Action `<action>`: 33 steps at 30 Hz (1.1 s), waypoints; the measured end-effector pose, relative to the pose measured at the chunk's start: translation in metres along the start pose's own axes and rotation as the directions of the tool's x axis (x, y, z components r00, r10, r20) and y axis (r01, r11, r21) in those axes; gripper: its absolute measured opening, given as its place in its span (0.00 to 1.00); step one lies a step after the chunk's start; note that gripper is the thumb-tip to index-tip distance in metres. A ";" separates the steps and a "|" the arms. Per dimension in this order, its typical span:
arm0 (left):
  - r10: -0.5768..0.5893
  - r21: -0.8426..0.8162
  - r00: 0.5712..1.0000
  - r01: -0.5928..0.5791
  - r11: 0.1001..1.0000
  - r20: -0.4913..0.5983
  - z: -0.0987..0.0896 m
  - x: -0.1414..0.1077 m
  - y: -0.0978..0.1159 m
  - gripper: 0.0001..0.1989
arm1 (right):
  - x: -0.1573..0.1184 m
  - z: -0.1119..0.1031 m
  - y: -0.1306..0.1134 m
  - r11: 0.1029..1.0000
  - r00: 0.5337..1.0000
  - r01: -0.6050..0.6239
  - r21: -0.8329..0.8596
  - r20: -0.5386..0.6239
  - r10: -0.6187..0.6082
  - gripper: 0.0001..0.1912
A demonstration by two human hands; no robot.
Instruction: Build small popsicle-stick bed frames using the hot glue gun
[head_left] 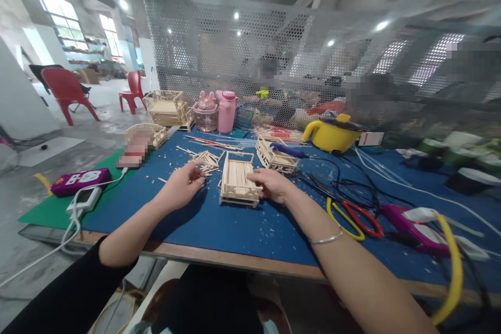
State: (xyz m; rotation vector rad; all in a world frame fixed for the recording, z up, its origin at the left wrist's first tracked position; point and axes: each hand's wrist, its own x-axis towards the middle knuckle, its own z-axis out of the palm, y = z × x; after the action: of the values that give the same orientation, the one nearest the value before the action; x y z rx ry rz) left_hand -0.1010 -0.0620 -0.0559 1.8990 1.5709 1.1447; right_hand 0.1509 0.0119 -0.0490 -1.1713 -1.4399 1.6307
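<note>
A small bed-shaped model made of pale wooden sticks point(237, 173) rests on the blue tabletop in front of me. My right hand point(271, 186) grips its right side, fingertips on the slats and the front rail. To the left of the model, my left hand point(183, 183) hovers beside a loose pile of short wooden sticks point(207, 159). Its fingers are curled together, and whatever they pinch is too small to make out. Another stick model point(276, 155) stands just behind my right hand, with a blue-handled tool point(287, 150) lying across it.
Scissors with red and yellow handles point(362, 219) and black cables lie at right. A yellow pot point(332, 134), pink jug point(226, 112) and larger stick model point(169, 108) stand at the back. Left are a phone point(136, 148) and purple power strip point(81, 181). Perforated metal screens the far side.
</note>
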 end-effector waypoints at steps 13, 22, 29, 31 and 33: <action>0.213 0.210 0.862 -0.339 0.917 0.460 0.037 -0.034 0.031 0.32 | -0.032 -0.010 -0.040 0.924 0.967 0.250 0.289 -0.022 -0.255 0.19; -0.007 -0.054 1.000 0.008 0.999 0.021 0.030 -0.033 0.030 0.32 | -0.026 0.001 -0.020 0.950 0.991 0.099 0.297 0.057 -0.121 0.19; -0.355 -0.848 0.921 0.314 0.426 0.163 0.083 -0.060 0.081 0.51 | -0.028 0.014 -0.019 0.893 0.969 0.212 0.397 0.029 -0.244 0.22; -0.320 -0.893 0.945 0.194 0.406 0.059 0.091 -0.049 0.093 0.45 | -0.028 0.015 -0.017 0.899 0.970 0.211 0.383 0.033 -0.241 0.23; -0.312 -0.922 0.949 0.076 0.380 -0.050 0.094 -0.038 0.099 0.40 | -0.029 0.017 -0.015 0.910 0.971 0.200 0.362 0.053 -0.234 0.22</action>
State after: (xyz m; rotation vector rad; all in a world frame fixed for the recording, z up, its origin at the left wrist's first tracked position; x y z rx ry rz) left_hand 0.0324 -0.1082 -0.0476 0.8029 0.8222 1.6598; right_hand 0.1449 -0.0180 -0.0293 -0.7108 -1.2153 1.7150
